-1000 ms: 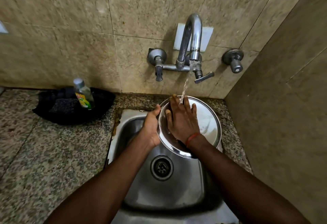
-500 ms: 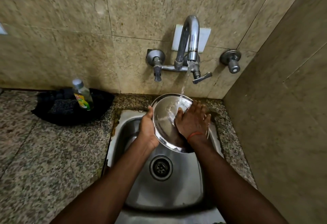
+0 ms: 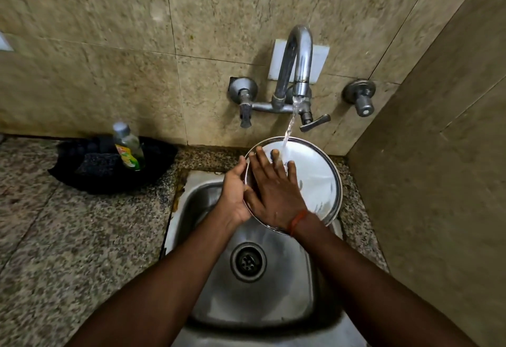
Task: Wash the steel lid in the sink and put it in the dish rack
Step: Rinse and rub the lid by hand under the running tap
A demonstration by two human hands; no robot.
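The round steel lid is held tilted over the back of the steel sink, under the running tap. My left hand grips the lid's left rim, fingers hidden behind it. My right hand lies flat on the lid's face with straight, spread fingers, a red thread at the wrist. Water falls onto the lid's top edge by my fingertips. No dish rack is in view.
A black basket with a dish soap bottle stands on the granite counter left of the sink. Tiled walls close the back and the right side. The drain sits mid-basin.
My right hand has slid from the lid's right side back to its left part. The lid has turned to face me more fully.
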